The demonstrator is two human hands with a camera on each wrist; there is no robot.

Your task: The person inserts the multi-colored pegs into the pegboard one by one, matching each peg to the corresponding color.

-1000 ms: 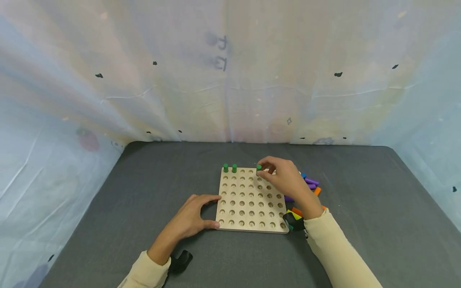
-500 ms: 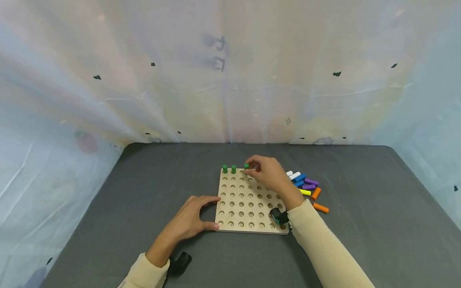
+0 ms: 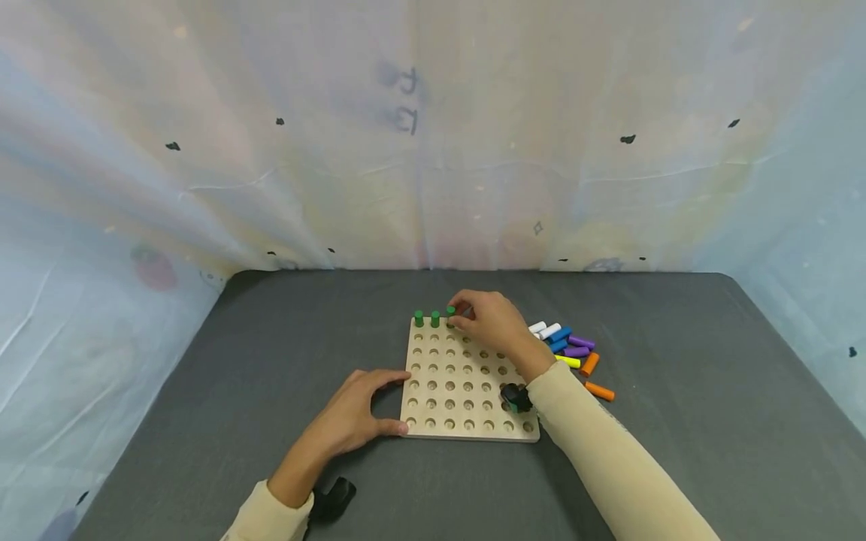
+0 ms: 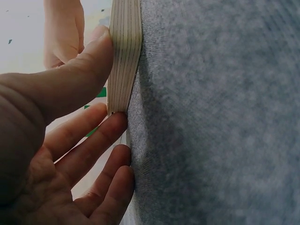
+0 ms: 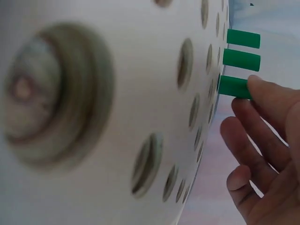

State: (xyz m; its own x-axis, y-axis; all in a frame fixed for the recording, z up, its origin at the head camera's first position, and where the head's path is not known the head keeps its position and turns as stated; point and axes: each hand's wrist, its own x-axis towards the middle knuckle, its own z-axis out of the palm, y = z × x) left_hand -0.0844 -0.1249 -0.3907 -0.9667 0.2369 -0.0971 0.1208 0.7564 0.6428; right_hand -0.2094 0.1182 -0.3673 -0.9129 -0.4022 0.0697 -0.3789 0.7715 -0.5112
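Observation:
A pale wooden pegboard [image 3: 458, 406] with rows of round holes lies on the grey table. Two green pegs [image 3: 427, 319] stand upright in the first holes of its far row, at the left. My right hand [image 3: 497, 323] pinches a third green peg [image 5: 233, 86] between thumb and fingertips, upright at the adjoining hole of that row. At the board's left side my left hand [image 3: 352, 413] lies with thumb and fingers spread, their tips touching the edge. The layered wooden edge shows beside the left thumb [image 4: 96, 51] in the left wrist view.
Right of the board lies a pile of loose pegs: white pegs [image 3: 550, 330], blue pegs [image 3: 558, 338], purple pegs [image 3: 577, 351], a yellow peg [image 3: 568, 361] and orange pegs [image 3: 598, 391]. My right forearm [image 3: 595, 443] reaches past them. A patterned curtain [image 3: 473, 150] hangs behind the table.
My right hand has moved left along the far row with the green peg, to the place beside the two standing pegs. The left hand stays at the board's edge.

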